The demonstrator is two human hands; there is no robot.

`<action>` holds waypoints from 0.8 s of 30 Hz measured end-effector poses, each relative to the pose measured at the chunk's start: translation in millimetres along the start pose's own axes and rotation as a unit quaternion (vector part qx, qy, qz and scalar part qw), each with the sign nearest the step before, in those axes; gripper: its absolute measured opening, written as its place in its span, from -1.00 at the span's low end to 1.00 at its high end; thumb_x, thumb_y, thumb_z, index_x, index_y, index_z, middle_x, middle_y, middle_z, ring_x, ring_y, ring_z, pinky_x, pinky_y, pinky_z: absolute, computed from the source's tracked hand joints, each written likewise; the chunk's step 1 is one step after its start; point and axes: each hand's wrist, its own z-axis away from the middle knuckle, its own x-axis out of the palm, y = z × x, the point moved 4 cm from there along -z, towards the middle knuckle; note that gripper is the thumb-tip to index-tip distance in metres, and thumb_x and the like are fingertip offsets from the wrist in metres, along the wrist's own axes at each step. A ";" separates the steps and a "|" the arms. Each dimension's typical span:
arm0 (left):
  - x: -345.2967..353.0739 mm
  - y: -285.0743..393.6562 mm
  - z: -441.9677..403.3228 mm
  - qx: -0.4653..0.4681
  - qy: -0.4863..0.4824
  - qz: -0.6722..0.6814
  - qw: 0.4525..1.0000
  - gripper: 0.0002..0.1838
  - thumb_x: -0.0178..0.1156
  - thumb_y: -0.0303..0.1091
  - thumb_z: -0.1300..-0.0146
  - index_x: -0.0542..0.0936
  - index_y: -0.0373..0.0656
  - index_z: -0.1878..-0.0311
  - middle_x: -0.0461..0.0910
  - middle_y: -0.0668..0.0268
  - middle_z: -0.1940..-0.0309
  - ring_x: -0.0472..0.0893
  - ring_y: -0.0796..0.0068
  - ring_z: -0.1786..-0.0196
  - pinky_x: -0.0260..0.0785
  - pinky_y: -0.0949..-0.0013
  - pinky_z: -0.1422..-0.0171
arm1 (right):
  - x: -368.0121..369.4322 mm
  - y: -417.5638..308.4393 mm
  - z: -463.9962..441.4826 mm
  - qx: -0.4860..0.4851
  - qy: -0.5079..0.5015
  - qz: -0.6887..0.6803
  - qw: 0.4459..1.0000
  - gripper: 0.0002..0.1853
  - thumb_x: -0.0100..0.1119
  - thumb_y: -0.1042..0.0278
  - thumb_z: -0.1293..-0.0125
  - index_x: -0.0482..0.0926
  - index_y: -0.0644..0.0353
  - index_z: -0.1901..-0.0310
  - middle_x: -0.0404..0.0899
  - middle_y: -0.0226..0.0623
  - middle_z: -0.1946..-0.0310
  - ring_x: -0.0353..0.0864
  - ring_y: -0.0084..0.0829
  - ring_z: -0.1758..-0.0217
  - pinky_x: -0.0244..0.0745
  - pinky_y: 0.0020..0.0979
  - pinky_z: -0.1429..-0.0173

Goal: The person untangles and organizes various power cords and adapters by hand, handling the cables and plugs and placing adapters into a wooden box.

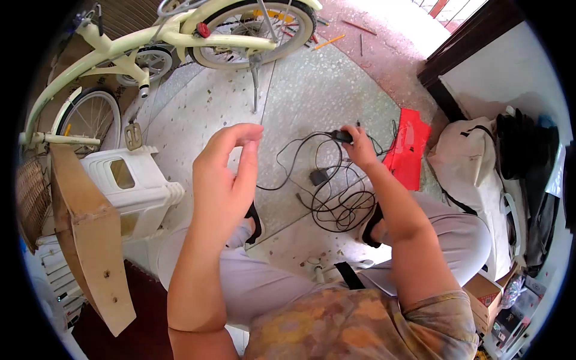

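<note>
My left hand (231, 171) is raised in front of me, thumb and fingers curved toward each other with a gap between them and nothing held. Farther right, my right hand (359, 146) grips a small black device (342, 137) that looks joined to a black cable. Below it, a tangle of black cables (342, 210) lies on the floor between my feet. A dark adapter block (318, 176) rests among the loops. Just right of my right hand is a red sheet (409, 150) on the floor.
A pale yellow bicycle (231, 41) stands at the upper left. Near it are a white plastic stool (129, 180) and a wooden piece (96, 234). Pencils (329, 42) lie at the top. A whitish bag (471, 168) and cardboard box (485, 291) are at right.
</note>
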 end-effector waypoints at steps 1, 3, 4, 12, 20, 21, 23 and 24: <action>0.2 -0.7 -0.1 0.008 0.006 0.004 1.000 -0.81 -0.04 -0.52 -0.16 0.45 -0.30 0.16 0.52 0.23 0.29 0.50 0.49 0.19 0.28 0.47 0.02 | -15.7 -18.4 -8.2 -0.035 -0.018 -0.011 0.999 -0.56 0.10 0.67 0.09 0.37 0.11 0.10 0.36 -0.15 0.20 0.41 -0.14 0.10 0.39 -0.35 0.08; 1.9 -2.5 -1.5 0.011 0.002 -0.005 1.000 -0.81 -0.03 -0.52 -0.15 0.46 -0.28 0.16 0.52 0.23 0.25 0.50 0.49 0.16 0.29 0.45 0.02 | -47.4 -61.0 -18.6 -0.094 -0.050 -0.043 0.993 -0.56 0.08 0.70 0.08 0.37 0.11 0.10 0.34 -0.17 0.18 0.40 -0.18 0.07 0.38 -0.37 0.06; 3.3 -2.4 -1.3 0.020 0.009 -0.002 1.000 -0.81 -0.03 -0.52 -0.15 0.46 -0.28 0.16 0.52 0.23 0.25 0.50 0.49 0.16 0.29 0.45 0.02 | -62.0 -86.5 -21.7 -0.147 -0.089 -0.079 0.982 -0.55 0.06 0.72 0.08 0.37 0.12 0.09 0.31 -0.19 0.15 0.38 -0.22 0.05 0.38 -0.39 0.03; 42.2 2.3 4.7 -0.033 -0.111 0.139 0.984 -0.66 0.05 -0.27 -0.16 0.40 -0.30 0.07 0.49 0.13 0.21 0.45 0.33 0.03 0.30 0.37 -0.01 | -145.7 -233.1 23.0 -0.308 -0.116 -0.089 0.940 -0.57 0.05 0.73 0.07 0.40 0.09 0.12 0.31 -0.26 0.10 0.35 -0.28 -0.02 0.35 -0.39 -0.02; 59.2 25.3 24.4 -0.121 -0.282 0.424 0.852 -0.65 -0.02 -0.26 -0.23 0.31 -0.30 0.02 0.48 0.19 0.23 0.52 0.46 0.27 0.39 0.45 0.21 | -147.9 -240.4 50.3 -0.209 -0.191 -0.246 0.927 -0.34 -0.07 0.79 -0.05 0.08 0.08 -0.21 0.13 -0.22 -0.17 0.15 -0.40 -0.25 0.20 -0.38 -0.20; 57.6 23.5 24.0 -0.116 -0.264 0.405 0.867 -0.67 0.00 -0.31 -0.22 0.31 -0.30 0.02 0.48 0.20 0.25 0.51 0.49 0.30 0.38 0.48 0.25 | -146.0 -239.7 51.3 -0.178 -0.196 -0.321 0.909 -0.32 -0.09 0.79 -0.05 0.05 0.08 -0.22 0.13 -0.22 -0.18 0.13 -0.40 -0.26 0.17 -0.38 -0.22; 55.4 20.6 23.8 -0.116 -0.245 0.389 0.880 -0.68 0.02 -0.38 -0.19 0.30 -0.30 0.01 0.48 0.22 0.26 0.51 0.52 0.32 0.36 0.51 0.29 | -142.5 -237.8 49.8 -0.147 -0.200 -0.397 0.884 -0.30 -0.10 0.79 -0.05 0.01 0.08 -0.24 0.13 -0.22 -0.18 0.12 -0.40 -0.27 0.14 -0.38 -0.24; 53.3 19.3 23.3 -0.116 -0.225 0.377 0.891 -0.67 0.04 -0.45 -0.16 0.30 -0.29 0.01 0.48 0.23 0.26 0.50 0.55 0.34 0.34 0.54 0.33 | -139.1 -236.2 48.5 -0.138 -0.215 -0.401 0.880 -0.30 -0.11 0.79 -0.06 0.00 0.09 -0.24 0.13 -0.22 -0.19 0.11 -0.40 -0.27 0.11 -0.39 -0.25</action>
